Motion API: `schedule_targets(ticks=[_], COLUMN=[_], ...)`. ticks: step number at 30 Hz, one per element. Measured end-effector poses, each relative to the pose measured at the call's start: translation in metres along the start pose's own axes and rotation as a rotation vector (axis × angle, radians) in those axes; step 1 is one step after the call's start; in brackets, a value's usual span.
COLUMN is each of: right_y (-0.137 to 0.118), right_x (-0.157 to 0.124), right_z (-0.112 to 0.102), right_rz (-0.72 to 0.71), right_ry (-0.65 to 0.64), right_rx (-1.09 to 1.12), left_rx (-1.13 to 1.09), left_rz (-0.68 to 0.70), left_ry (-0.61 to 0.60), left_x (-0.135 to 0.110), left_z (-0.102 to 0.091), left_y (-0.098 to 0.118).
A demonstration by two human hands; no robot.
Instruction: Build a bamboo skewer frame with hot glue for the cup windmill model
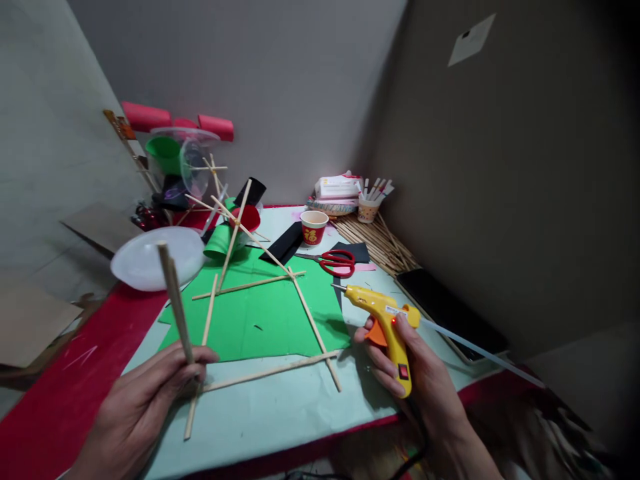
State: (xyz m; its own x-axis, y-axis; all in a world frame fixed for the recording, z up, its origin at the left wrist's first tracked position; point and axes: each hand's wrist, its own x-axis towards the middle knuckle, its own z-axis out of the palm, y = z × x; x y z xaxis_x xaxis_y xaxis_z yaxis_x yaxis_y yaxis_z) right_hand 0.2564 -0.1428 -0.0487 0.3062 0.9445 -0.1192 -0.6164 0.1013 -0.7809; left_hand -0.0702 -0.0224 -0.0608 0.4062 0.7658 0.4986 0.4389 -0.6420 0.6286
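Note:
My left hand (143,403) is closed around upright wooden sticks (175,297), just above the front left corner of a frame. That stick frame (311,320) has four-sided lower part and crossed sticks rising behind; it lies partly over a green foam sheet (265,320). In my right hand (430,383) is a yellow hot glue gun (380,305), its nozzle pointing left toward the frame. A lit red light shows on its body, and a clear glue stick (480,350) sticks out of its back. My left fingers hide part of the corner.
Red-handled scissors (337,263), a red paper cup (314,230) and black sheets (285,243) lie behind the frame. Farther right are a stick pile (373,240), a cup of pens (369,211) and a dark tablet-like slab (450,310). A white plate-like lid (155,260) sits left.

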Motion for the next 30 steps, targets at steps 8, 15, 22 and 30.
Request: schedule_targets(ticks=[8,15,22,30], right_y=[0.009,0.008,0.010,0.012], right_x=[0.001,-0.001,-0.001,0.002], right_z=[-0.010,-0.005,-0.008,-0.012], right_rz=[0.014,0.024,0.013,0.000], right_ry=[0.026,0.031,0.023,0.025], right_rx=[0.000,-0.010,-0.029,-0.028], left_rx=[-0.154,-0.159,-0.165,-0.193], left_rz=[0.006,0.042,0.084,0.117], left_ry=[0.002,-0.001,0.016,0.017], left_x=[0.015,0.013,0.018,0.019], left_z=[0.002,0.002,0.001,0.001], left_y=[0.026,0.025,0.032,0.029])
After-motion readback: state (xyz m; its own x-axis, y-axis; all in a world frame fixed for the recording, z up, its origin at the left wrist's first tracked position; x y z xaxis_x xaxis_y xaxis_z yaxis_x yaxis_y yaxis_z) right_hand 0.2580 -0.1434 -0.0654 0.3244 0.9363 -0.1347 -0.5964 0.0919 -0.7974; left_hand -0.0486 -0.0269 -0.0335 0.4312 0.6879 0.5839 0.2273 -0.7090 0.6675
